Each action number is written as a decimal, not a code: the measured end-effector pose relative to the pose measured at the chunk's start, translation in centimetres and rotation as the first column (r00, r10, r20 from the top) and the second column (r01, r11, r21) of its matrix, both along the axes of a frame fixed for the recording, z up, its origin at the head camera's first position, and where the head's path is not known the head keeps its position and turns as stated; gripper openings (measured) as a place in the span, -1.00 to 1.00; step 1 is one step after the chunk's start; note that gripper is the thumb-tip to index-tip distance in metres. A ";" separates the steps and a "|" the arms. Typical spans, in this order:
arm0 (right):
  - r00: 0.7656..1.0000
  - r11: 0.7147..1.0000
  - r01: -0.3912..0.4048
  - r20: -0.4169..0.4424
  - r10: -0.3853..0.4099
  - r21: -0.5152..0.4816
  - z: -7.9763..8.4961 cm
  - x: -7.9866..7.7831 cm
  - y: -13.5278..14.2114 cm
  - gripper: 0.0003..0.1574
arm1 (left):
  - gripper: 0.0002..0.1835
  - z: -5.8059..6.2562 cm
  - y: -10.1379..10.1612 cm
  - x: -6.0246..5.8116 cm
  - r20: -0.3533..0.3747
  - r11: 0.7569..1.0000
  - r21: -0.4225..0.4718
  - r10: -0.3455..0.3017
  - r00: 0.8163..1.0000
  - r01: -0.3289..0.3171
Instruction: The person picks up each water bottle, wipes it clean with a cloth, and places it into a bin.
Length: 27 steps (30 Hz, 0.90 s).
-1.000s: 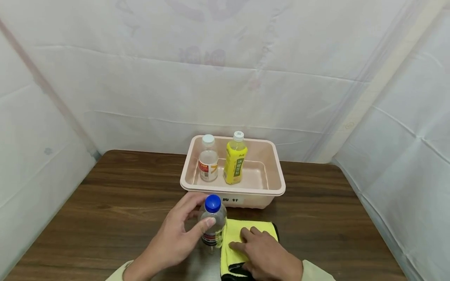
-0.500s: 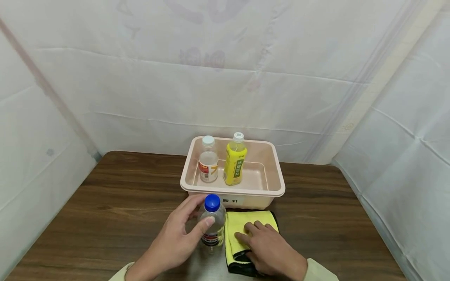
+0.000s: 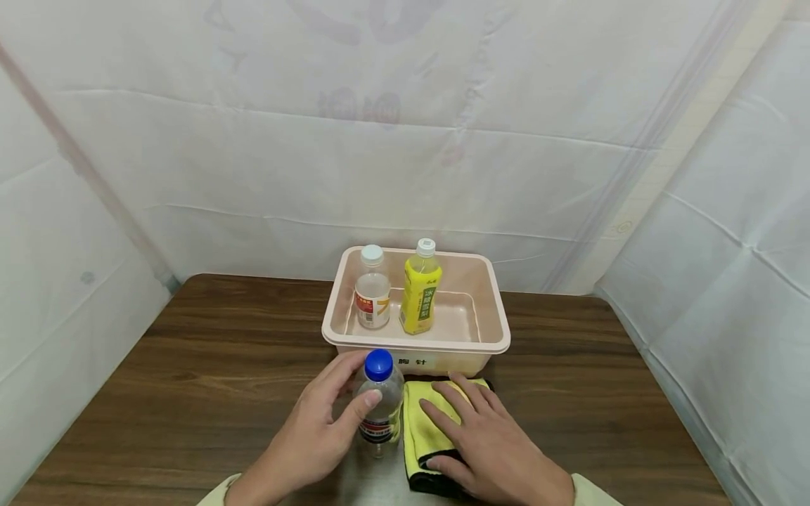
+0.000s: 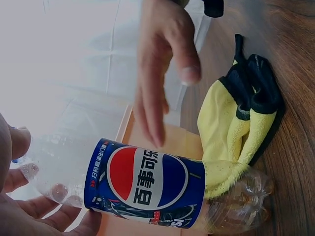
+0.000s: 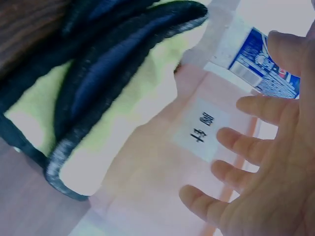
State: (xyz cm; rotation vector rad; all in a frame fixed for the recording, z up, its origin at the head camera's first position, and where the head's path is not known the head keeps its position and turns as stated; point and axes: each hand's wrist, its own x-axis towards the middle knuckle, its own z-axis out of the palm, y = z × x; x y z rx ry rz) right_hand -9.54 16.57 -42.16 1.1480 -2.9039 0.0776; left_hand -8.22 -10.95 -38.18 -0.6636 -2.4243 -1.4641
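Observation:
A clear plastic Pepsi bottle [image 3: 380, 407] with a blue cap stands upright in the head view. My left hand [image 3: 316, 425] grips its upper part, thumb on one side and fingers on the other; the left wrist view shows the blue and red label [image 4: 147, 184] below the fingers. Just to the right lies a folded yellow cloth [image 3: 419, 422] with black edging. Over that cloth my right hand [image 3: 490, 443] is spread, holding nothing. In the right wrist view, its straight fingers [image 5: 246, 142] show apart from the cloth [image 5: 128, 113].
Behind the bottle and cloth is a pale pink bin [image 3: 414, 346] with a paper label on its front. Inside it stand a clear bottle [image 3: 372, 295] with a white cap and a yellow-labelled bottle [image 3: 420, 292]. White sheeting [image 3: 405, 176] surrounds the wooden table [image 3: 209, 365].
The cloth has slid forward, closer to the bin. My right hand, earlier on the cloth with bent fingers, has lifted and spread them. The left hand and the Pepsi bottle stay almost still.

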 end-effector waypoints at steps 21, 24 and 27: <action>0.993 0.998 0.057 -0.104 -0.059 -0.029 2.9 0.3 0.1 -0.02 | -0.55 -0.3 0.1 0.3 -0.059 0.999 -0.039 0.000 0.998 -0.002; 0.991 0.998 0.051 -0.123 -0.054 -0.029 3.0 0.1 0.1 -0.01 | -0.55 -0.4 0.1 0.3 -0.054 0.999 -0.040 0.001 0.999 -0.004; 0.985 0.999 0.039 -0.169 -0.043 -0.030 3.1 -0.2 0.2 -0.02 | -0.54 -0.4 0.1 0.4 -0.048 0.999 -0.045 0.002 0.999 -0.004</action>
